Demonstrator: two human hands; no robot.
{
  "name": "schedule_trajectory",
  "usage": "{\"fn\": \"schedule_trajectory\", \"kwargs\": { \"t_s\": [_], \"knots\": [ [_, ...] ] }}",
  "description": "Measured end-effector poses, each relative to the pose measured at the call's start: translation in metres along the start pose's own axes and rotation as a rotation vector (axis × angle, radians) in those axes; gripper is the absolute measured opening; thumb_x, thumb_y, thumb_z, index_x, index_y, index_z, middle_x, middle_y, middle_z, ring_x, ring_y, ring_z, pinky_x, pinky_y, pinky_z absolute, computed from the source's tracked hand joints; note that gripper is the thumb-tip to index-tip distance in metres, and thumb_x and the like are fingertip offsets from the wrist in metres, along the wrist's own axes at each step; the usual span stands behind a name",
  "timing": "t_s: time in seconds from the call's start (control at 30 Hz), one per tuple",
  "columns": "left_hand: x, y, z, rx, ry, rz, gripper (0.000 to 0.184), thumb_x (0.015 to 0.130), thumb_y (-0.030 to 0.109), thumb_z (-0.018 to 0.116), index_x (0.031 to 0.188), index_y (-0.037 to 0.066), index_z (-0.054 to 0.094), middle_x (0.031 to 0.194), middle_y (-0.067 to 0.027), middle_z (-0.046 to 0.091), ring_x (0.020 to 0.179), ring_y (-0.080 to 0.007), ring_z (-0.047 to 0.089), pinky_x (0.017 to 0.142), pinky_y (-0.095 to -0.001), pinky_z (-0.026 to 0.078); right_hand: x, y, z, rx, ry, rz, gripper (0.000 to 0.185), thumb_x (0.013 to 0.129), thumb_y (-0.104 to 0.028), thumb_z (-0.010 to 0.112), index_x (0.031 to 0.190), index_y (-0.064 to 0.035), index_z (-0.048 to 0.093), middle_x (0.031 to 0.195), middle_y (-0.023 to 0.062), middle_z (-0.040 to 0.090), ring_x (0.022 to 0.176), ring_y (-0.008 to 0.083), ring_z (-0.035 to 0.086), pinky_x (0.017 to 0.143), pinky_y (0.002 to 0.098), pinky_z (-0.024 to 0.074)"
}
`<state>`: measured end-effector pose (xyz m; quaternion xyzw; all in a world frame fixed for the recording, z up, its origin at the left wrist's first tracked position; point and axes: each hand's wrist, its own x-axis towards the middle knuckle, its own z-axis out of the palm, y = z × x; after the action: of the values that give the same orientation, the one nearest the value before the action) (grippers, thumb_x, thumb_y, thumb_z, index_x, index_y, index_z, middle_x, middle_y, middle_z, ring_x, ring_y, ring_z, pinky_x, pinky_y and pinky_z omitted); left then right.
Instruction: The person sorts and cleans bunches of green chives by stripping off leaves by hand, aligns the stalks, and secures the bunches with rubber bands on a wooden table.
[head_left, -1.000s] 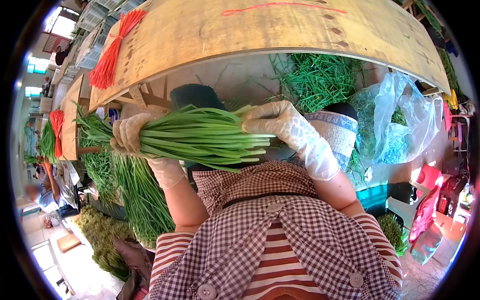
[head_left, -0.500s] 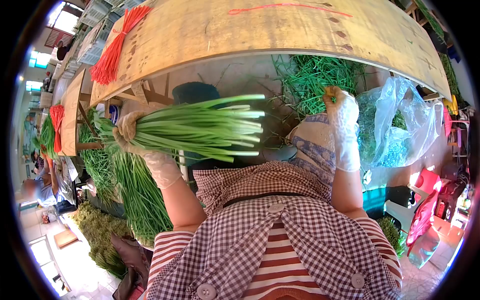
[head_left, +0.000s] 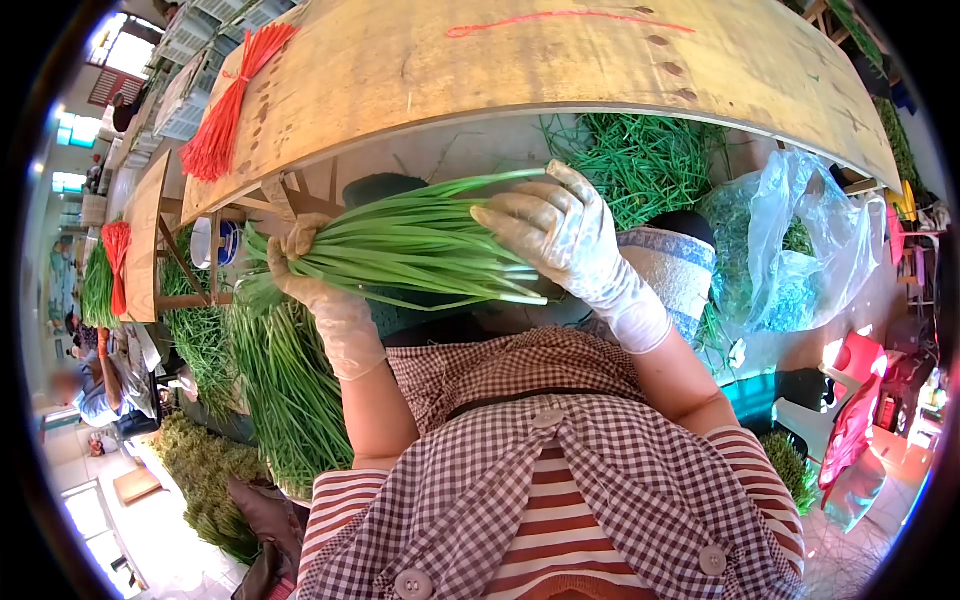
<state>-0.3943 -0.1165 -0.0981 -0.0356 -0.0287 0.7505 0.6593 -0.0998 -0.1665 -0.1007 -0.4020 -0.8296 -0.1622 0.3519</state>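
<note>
A bunch of garlic chives [head_left: 420, 240] lies sideways above my lap, green leaves to the left and pale stem ends to the right. My left hand [head_left: 303, 262], in a whitish glove, is closed around its leafy end. At the pale end is my gloved right hand [head_left: 560, 230], its fingers stretched out and apart over the stems. Its fingertips overlap the bunch; whether they press on it I cannot tell. Below my left forearm stands a big heap of chives [head_left: 285, 390].
A wooden table [head_left: 560, 65] curves ahead, bearing red ties [head_left: 235, 105] and one loose red strand [head_left: 570, 20]. Under it are loose green trimmings [head_left: 640, 165], beside a clear plastic bag [head_left: 790, 250]. Another person [head_left: 100, 385] sits at far left.
My right hand has come left and inward from over the trimmings to the bunch's pale end, its closed fingers opening out. My left hand and the bunch have shifted slightly right.
</note>
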Motion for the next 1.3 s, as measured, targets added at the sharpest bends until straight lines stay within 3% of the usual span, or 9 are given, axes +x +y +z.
{"fn": "schedule_trajectory", "kwargs": {
  "t_s": [0.23,0.47,0.6,0.73,0.8,0.9,1.0,1.13,1.3],
  "knots": [
    [-0.005,-0.001,0.003,0.104,0.088,-0.062,0.024,0.082,0.015,0.059,0.063,0.013,0.043,0.062,0.0022,0.046,0.066,-0.0142,0.05,0.074,-0.0283,0.045,-0.008,0.013,0.005,0.019,-0.006,-0.131,0.043,0.076,-0.016,0.061,0.118,-0.0228,0.059,0.127,-0.0037,0.054,0.108,0.0174,0.055,0.098,0.0393,0.0442],
    [-0.003,-0.012,-0.002,0.274,0.085,-0.032,0.023,0.087,0.015,0.049,0.065,0.011,0.045,0.062,0.001,0.046,0.063,-0.0158,0.051,0.081,-0.029,0.047,0.01,0.033,0.001,0.062,0.117,-0.155,0.04,0.073,-0.014,0.065,0.113,-0.0173,0.063,0.112,-0.0025,0.06,0.095,0.0159,0.06,0.088,0.034,0.0478],
    [-0.001,-0.014,0.0,0.343,0.155,0.044,0.024,0.087,0.016,0.05,0.064,0.011,0.044,0.06,0.0015,0.046,0.061,-0.0152,0.051,0.079,-0.0294,0.048,0.015,0.038,-0.001,0.118,0.023,-0.12,0.042,0.072,-0.012,0.063,0.113,-0.0156,0.062,0.112,-0.0008,0.061,0.092,0.0187,0.06,0.08,0.0356,0.0498],
    [-0.006,-0.016,0.015,0.166,0.13,-0.048,0.022,0.084,0.015,0.056,0.064,0.012,0.045,0.06,0.0015,0.048,0.059,-0.0133,0.051,0.071,-0.0281,0.049,0.005,0.031,-0.012,0.039,0.042,-0.171,0.032,0.073,-0.013,0.067,0.105,-0.0186,0.063,0.104,-0.0026,0.06,0.097,0.0138,0.059,0.089,0.0329,0.0485],
    [-0.004,-0.012,0.02,0.14,0.106,0.088,0.024,0.081,0.012,0.059,0.061,0.015,0.045,0.057,0.0029,0.047,0.06,-0.0118,0.051,0.066,-0.0254,0.048,-0.017,0.045,-0.012,0.035,0.059,-0.046,0.037,0.071,-0.01,0.069,0.106,-0.0198,0.065,0.108,-0.0028,0.06,0.098,0.0135,0.06,0.09,0.0345,0.0493],
    [0.002,0.011,0.022,-0.079,-0.107,0.003,0.03,0.081,0.012,0.059,0.058,0.017,0.041,0.054,0.0054,0.044,0.058,-0.01,0.049,0.068,-0.0261,0.047,-0.049,0.085,-0.007,-0.129,0.11,0.289,0.032,0.07,0.005,0.058,0.094,-0.0135,0.067,0.088,0.0046,0.069,0.075,0.0219,0.063,0.069,0.0368,0.0504],
    [0.004,0.02,0.019,0.132,-0.087,0.188,0.031,0.081,0.011,0.059,0.058,0.017,0.04,0.055,0.0061,0.043,0.054,-0.0087,0.045,0.071,-0.0265,0.047,-0.074,0.106,-0.012,-0.507,-0.038,0.676,0.026,0.079,0.0,0.061,0.101,-0.0114,0.069,0.09,0.0088,0.07,0.078,0.0276,0.066,0.072,0.0372,0.0517],
    [0.002,0.003,0.02,-0.049,-0.143,0.027,0.03,0.084,0.01,0.056,0.059,0.018,0.04,0.053,0.0081,0.039,0.05,-0.0084,0.04,0.075,-0.0273,0.047,-0.02,0.052,-0.03,0.634,0.165,0.788,0.016,0.081,-0.007,0.069,0.095,-0.0107,0.073,0.1,0.0093,0.071,0.091,0.0218,0.069,0.082,0.0308,0.0541],
    [0.005,-0.006,0.011,0.005,-0.138,0.056,0.027,0.083,0.009,0.057,0.061,0.017,0.044,0.053,0.0086,0.038,0.05,-0.0075,0.041,0.073,-0.0258,0.047,0.018,0.016,-0.018,0.414,0.037,0.41,0.019,0.077,-0.022,0.073,0.091,-0.01,0.074,0.085,0.0055,0.072,0.083,0.0212,0.069,0.075,0.0353,0.0526]
  ]
}}
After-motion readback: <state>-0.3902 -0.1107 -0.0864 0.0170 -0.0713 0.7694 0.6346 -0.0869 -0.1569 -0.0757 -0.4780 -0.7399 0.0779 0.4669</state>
